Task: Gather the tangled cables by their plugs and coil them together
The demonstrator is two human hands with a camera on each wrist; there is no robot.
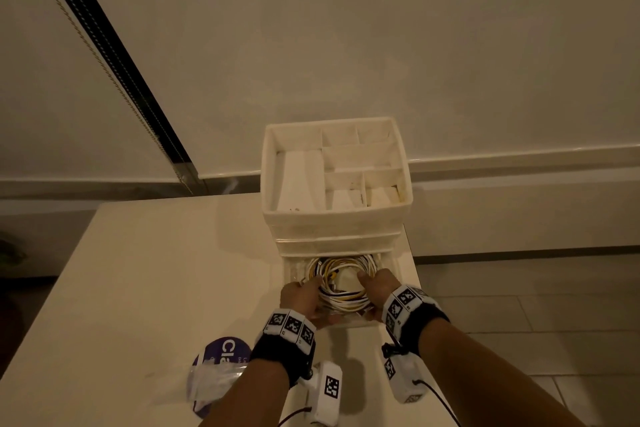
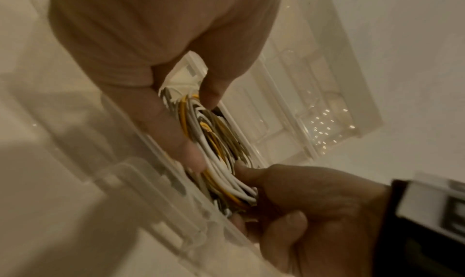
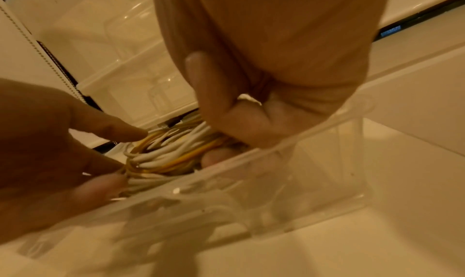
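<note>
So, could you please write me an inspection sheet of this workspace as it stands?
Surface: pale table, an organiser at its far right edge.
Job's things: coil of white and yellow cables lying in the open clear drawer.
Clutter: purple-labelled packet near the left forearm.
Grippers: left hand and right hand each grip a side of the coil.
Cables: looped together; plugs not clearly visible.
Surroundings: white drawer organiser with an empty divided tray on top, plain wall, blind cord, tiled floor.

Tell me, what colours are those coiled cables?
The cables are white and yellow, clearest in the right wrist view.
</note>
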